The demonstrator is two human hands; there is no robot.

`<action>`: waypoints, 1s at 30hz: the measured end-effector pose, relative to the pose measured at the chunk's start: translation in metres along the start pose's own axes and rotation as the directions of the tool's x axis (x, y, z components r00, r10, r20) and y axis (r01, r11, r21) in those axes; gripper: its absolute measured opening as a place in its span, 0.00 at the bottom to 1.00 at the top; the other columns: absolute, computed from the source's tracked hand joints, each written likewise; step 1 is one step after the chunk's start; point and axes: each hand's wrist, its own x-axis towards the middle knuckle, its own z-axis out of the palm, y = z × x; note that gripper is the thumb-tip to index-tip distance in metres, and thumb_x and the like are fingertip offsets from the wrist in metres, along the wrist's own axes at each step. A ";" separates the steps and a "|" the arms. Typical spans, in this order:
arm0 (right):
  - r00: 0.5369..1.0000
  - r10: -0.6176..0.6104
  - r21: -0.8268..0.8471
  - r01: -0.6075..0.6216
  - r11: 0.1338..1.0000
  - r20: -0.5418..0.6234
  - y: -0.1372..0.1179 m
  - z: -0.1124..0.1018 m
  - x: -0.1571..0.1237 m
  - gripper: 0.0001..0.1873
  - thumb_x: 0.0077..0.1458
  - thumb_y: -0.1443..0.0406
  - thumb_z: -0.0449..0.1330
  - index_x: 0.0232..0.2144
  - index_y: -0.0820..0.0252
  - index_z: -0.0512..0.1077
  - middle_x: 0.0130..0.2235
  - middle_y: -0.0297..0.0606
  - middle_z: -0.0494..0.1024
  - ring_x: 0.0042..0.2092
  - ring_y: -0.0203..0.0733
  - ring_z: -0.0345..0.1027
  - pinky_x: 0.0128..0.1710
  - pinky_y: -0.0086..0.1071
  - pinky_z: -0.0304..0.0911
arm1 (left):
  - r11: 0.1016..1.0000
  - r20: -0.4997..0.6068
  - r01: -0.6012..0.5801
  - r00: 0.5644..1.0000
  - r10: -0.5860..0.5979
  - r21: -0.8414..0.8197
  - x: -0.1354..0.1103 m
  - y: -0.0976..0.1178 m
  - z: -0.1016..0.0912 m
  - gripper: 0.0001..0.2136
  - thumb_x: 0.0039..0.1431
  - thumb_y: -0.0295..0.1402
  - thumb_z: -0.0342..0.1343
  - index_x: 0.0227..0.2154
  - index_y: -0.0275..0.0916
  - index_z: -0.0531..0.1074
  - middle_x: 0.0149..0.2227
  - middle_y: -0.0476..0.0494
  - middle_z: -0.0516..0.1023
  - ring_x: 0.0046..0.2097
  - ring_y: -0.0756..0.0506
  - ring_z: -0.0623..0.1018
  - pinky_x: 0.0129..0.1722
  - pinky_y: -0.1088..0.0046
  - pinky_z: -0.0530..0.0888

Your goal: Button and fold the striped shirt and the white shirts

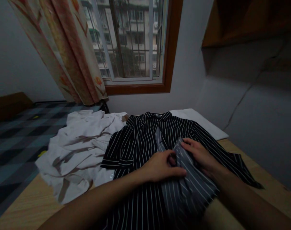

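Observation:
A black shirt with white stripes (145, 143) lies spread on the table, collar toward the window and front partly open. One front panel is turned back, so its greyer inner side (191, 188) shows. My right hand (199, 155) pinches this panel near its upper edge, thumb on top. Beside it, my left hand (161, 166) is curled at the panel's edge with its thumb laid on the cloth; some of its fingers are hidden. Both sleeves of the shirt lie out to the sides.
A crumpled heap of white cloth (80, 143) lies left of the shirt. Folded white cloth (198, 121) sits behind it at right. The wooden table (23, 204) adjoins a bed with a checked cover (20, 134). A window (133, 41), curtain (71, 48) and wall shelf (243, 22) are beyond.

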 end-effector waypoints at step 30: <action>0.855 -0.108 -0.853 0.516 0.076 0.507 0.062 0.008 0.017 0.39 0.59 0.43 0.48 0.66 0.54 0.51 0.68 0.47 0.46 0.68 0.55 0.35 0.64 0.58 0.35 | 0.696 0.049 0.010 0.997 -0.066 0.718 -0.008 -0.085 -0.043 0.37 0.58 0.60 0.43 0.66 0.47 0.48 0.69 0.37 0.43 0.68 0.28 0.41 0.60 0.37 0.44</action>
